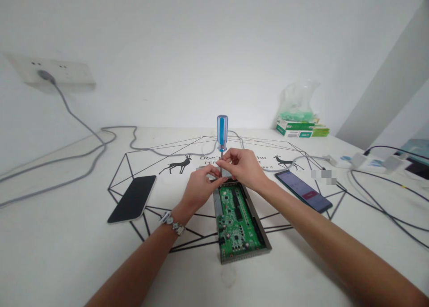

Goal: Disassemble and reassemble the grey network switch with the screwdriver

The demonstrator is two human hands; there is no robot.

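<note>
A screwdriver [222, 132] with a clear and blue handle stands upright, handle up, over the far end of a green circuit board [236, 226] in a shallow metal case [266, 242]. The thumb and fingers of my right hand [246, 167] pinch its shaft just below the handle. Close to the lower shaft, at the case's far edge, my left hand [199, 187] has its thumb and fingers drawn together. What those fingertips hold is hidden, as is the screwdriver's tip. A metal bracelet [172, 222] circles my left wrist.
A dark-screened phone [133, 199] lies left of the case, and a phone with a lit screen [303, 191] lies right. Grey cable [97, 139] runs across the table's left and back. Small boxes [295, 128], a plastic bag [299, 99] and a power strip [367, 161] stand right.
</note>
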